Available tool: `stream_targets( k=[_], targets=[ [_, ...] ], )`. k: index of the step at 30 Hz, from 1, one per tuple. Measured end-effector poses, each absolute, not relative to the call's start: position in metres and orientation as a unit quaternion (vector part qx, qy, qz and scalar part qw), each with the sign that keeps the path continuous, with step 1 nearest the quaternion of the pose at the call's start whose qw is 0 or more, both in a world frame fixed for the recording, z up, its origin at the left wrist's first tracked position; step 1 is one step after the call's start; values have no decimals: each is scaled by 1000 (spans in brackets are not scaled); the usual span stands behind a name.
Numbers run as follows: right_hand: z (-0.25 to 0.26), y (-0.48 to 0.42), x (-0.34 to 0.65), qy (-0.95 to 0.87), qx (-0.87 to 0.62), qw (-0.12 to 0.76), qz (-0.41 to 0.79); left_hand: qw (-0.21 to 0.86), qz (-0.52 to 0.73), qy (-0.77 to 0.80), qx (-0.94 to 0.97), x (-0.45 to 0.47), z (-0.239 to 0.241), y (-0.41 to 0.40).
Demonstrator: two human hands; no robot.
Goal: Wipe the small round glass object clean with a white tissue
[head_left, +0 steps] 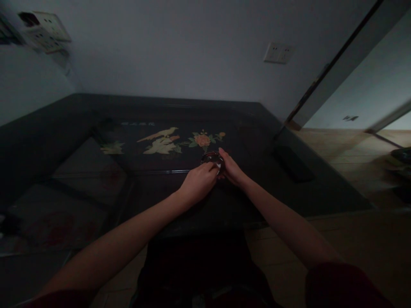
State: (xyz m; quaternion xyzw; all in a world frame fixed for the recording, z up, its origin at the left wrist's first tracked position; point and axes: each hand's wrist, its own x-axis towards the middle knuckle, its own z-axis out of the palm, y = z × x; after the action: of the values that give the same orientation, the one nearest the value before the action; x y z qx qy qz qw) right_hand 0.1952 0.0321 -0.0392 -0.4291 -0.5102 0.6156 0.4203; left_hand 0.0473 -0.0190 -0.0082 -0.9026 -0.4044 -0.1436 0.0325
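Both hands meet over the dark table, around a small round dark object [211, 157] with a shiny rim; its kind is hard to make out in the dim light. My right hand [231, 167] grips it from the right side, thumb stretched along the edge. From the left, my left hand [201, 179] is closed with its fingers bent down into or against the round object. A bit of something white [218, 166] shows between the hands, possibly a piece of tissue or cloth. The fingertips are partly hidden.
The glossy dark table [180, 192] bears a picture of birds and flowers [202, 140]. A flat black phone-like object [293, 163] lies at its right. Behind stands a pale wall with a socket [278, 53]; more sockets [48, 32] are at upper left. Wooden floor [334, 149] lies right.
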Motion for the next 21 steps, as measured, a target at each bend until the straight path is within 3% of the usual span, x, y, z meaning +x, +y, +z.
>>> stream_targets(
  k=[5,21],
  targets=[
    [-43,36,195,-488,-437,429,622,-5,-192,-393,-899,46,-13,-17],
    [-39,35,194,-467,-441,431,634,-20,-168,-413,-895,47,-9,-20]
  ],
)
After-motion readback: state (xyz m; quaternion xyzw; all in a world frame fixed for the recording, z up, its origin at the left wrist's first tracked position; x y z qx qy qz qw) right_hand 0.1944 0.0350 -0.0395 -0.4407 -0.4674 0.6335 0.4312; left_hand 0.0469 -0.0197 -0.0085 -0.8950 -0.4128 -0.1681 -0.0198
